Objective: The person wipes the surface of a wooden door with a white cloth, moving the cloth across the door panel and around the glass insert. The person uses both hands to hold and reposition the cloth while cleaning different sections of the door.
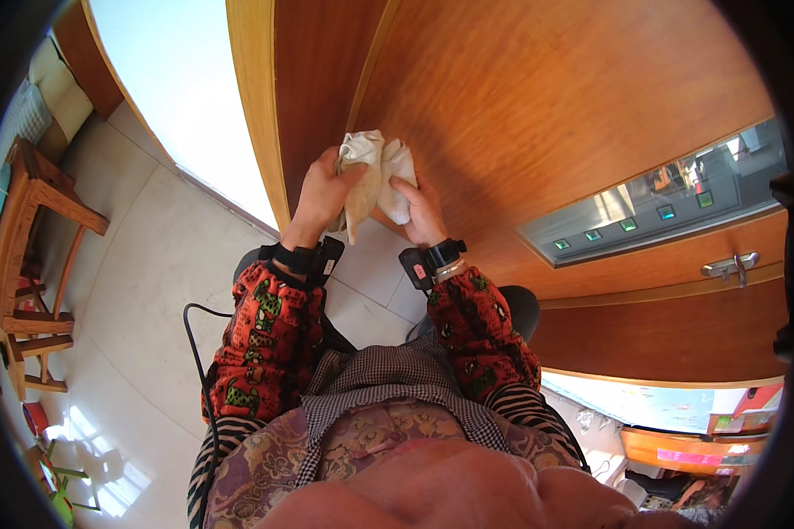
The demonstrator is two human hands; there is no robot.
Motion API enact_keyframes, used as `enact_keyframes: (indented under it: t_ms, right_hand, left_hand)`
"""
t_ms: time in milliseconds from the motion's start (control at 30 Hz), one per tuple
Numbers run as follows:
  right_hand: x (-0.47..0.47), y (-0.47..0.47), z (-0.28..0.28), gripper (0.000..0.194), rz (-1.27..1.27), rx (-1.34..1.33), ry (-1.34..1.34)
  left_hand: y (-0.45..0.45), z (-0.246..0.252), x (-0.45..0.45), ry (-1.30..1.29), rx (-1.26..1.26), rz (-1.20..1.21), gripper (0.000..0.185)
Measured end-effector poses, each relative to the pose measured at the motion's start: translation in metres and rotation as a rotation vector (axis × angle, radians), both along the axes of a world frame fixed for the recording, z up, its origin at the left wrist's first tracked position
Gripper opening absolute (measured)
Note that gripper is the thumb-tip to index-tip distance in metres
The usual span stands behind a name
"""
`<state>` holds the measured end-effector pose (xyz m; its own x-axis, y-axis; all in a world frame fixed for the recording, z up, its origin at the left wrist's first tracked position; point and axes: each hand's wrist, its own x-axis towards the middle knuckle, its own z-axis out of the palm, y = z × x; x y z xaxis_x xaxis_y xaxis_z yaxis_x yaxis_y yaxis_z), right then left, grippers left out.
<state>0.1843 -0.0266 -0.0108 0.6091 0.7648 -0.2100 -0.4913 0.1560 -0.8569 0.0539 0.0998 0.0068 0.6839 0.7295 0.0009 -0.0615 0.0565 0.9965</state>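
Observation:
Crumpled off-white cloth (364,162) is bunched between my two hands in front of a wooden door (503,99). My left hand (319,195) grips its beige left part, thumb on top, and one corner hangs down below. The whiter right part is pinched by my right hand (427,205), with the thumb over it. I cannot tell whether this is one cloth or two. Both hands are near the door's lower edge, and most of the fingers are hidden behind the cloth.
The door has a glass panel (661,198) and a metal lever handle (730,266). Pale wood trim (255,99) runs left of it. A wooden chair (46,192) stands at far left on the tiled floor (132,264). A black cable (186,330) loops beside my left arm.

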Motion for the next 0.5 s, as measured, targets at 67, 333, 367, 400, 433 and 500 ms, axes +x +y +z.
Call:
enact_keyframes:
  t_ms: [67,333,367,400,433,500]
  right_hand:
    - [0.007,0.007,0.003,0.035,-0.063,-0.013,-0.025]
    - [0.058,0.095,0.006,0.031,-0.244,0.033,-0.199]
    - [0.061,0.103,-0.003,0.030,-0.251,0.028,-0.179]
    - [0.064,0.107,-0.016,0.028,-0.241,-0.064,-0.145]
    - [0.065,0.110,-0.034,0.029,-0.230,-0.049,-0.101]
    - [0.066,0.114,-0.083,0.031,-0.164,0.055,-0.036]
  left_hand:
    - [0.000,0.002,0.000,-0.056,-0.054,0.037,0.030]
    - [-0.005,0.025,-0.005,-0.250,-0.219,0.203,0.026]
    - [-0.005,0.027,-0.005,-0.245,-0.236,0.202,0.027]
    - [-0.004,0.029,-0.006,-0.256,-0.239,0.197,0.028]
    - [-0.003,0.030,-0.007,-0.257,-0.246,0.197,0.029]
    - [-0.003,0.031,-0.005,-0.241,-0.232,0.179,0.030]
